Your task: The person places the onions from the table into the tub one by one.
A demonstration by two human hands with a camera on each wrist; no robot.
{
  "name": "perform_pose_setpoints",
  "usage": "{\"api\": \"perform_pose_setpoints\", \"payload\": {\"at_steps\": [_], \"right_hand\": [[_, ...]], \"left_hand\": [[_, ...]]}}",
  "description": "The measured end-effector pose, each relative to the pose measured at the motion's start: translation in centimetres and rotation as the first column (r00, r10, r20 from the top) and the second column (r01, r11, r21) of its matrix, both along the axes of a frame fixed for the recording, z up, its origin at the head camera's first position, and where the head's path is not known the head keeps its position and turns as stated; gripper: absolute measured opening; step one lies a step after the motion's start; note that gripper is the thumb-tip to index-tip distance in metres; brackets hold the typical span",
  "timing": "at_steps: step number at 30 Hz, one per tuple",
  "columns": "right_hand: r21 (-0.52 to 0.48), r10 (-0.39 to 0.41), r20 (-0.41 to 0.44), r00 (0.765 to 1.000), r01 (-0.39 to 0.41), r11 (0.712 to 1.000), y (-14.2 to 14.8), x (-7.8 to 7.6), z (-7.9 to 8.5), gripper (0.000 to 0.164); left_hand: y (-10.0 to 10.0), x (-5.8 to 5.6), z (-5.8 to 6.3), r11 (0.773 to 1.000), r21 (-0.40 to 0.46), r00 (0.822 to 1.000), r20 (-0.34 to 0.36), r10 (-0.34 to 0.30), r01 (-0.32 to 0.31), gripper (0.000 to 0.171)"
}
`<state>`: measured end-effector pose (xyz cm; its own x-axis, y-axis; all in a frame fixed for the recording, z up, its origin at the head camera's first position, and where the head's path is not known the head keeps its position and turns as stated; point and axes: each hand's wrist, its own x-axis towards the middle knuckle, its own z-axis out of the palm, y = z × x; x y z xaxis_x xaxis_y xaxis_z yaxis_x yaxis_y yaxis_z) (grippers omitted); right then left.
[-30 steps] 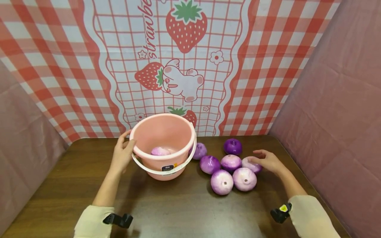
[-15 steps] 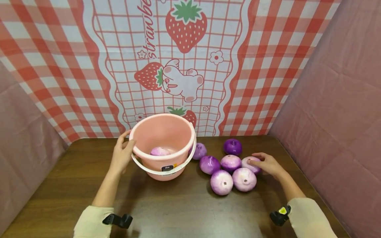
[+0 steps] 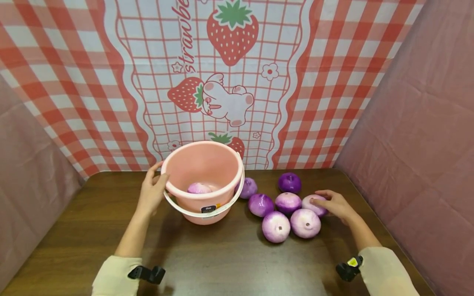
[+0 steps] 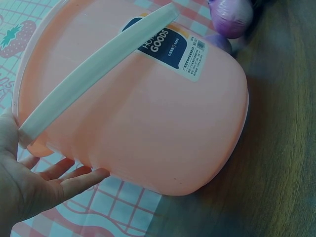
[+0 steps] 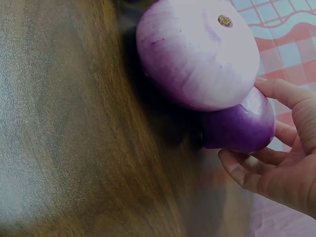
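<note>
A pink bucket (image 3: 207,205) with a white handle (image 4: 94,74) stands tilted on the table, and a pale purple onion (image 3: 199,188) lies inside. My left hand (image 3: 152,191) grips its left rim, thumb over the edge and fingers against the outer wall, as the left wrist view (image 4: 34,182) shows. At the right of a cluster of onions, my right hand (image 3: 338,205) holds the rightmost onion (image 3: 312,204), fingers and thumb around it. In the right wrist view this onion (image 5: 242,123) is partly hidden behind a larger-looking pale onion (image 5: 197,54).
Several more onions sit close together, among them a dark purple onion (image 3: 290,182) at the back and a pale onion (image 3: 276,227) in front. One onion (image 3: 249,188) is partly behind the bucket. A checked strawberry cloth (image 3: 274,102) hangs behind the brown table (image 3: 222,263).
My right hand has lowered its fingers around the rightmost onion. That onion and its neighbours have shifted very slightly right. The left hand and bucket have stayed put.
</note>
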<state>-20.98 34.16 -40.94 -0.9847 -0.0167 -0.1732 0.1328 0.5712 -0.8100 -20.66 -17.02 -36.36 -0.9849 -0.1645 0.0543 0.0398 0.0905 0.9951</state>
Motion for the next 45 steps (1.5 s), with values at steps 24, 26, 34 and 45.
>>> {"api": "perform_pose_setpoints", "payload": {"at_steps": [24,26,34,45], "right_hand": [[0.061,-0.019,-0.071,0.997,0.024,0.998,0.6,-0.2,1.7,0.065],[0.06,-0.021,-0.074,0.997,0.025,0.998,0.7,-0.2,1.9,0.065],[0.037,-0.021,-0.105,0.994,0.025,0.999,0.5,-0.5,2.7,0.066],[0.047,-0.009,-0.133,0.991,0.016,0.999,0.1,-0.7,3.8,0.065]], "left_hand": [[-0.1,0.0,0.0,1.0,0.005,1.0,-0.01,-0.009,0.009,0.05],[0.0,0.0,0.0,1.0,0.006,1.0,-0.01,-0.01,0.01,0.05],[0.0,-0.1,0.0,1.0,0.011,1.0,-0.009,-0.006,0.007,0.05],[0.0,-0.1,0.1,1.0,0.011,1.0,-0.006,-0.008,0.008,0.051]]}}
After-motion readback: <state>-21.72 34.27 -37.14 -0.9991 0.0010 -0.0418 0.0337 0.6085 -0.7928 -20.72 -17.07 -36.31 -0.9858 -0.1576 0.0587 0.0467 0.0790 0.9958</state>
